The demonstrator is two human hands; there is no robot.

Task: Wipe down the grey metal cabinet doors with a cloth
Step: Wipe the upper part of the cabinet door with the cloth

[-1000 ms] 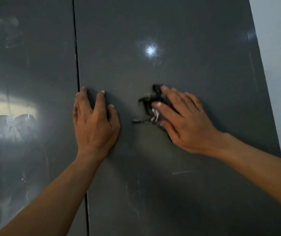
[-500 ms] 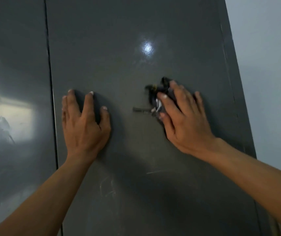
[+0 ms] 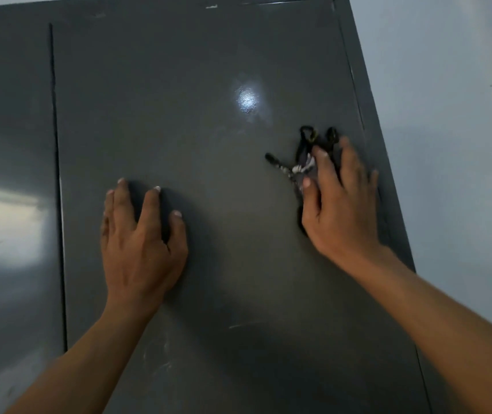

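Head view: the right hand (image 3: 340,204) presses a dark cloth (image 3: 301,165) with straight fingers against the right cabinet door (image 3: 209,115), the cloth poking out past its fingertips. The left hand (image 3: 140,243) lies flat and holds nothing. Pale smears (image 3: 158,351) below the wrists suggest wiping is partway done, with the left door (image 3: 12,115) likely pending. No readable writing.

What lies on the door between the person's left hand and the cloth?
Only bare grey door, seen in the head view. The left hand lies flat on it, and the right hand presses the cloth.
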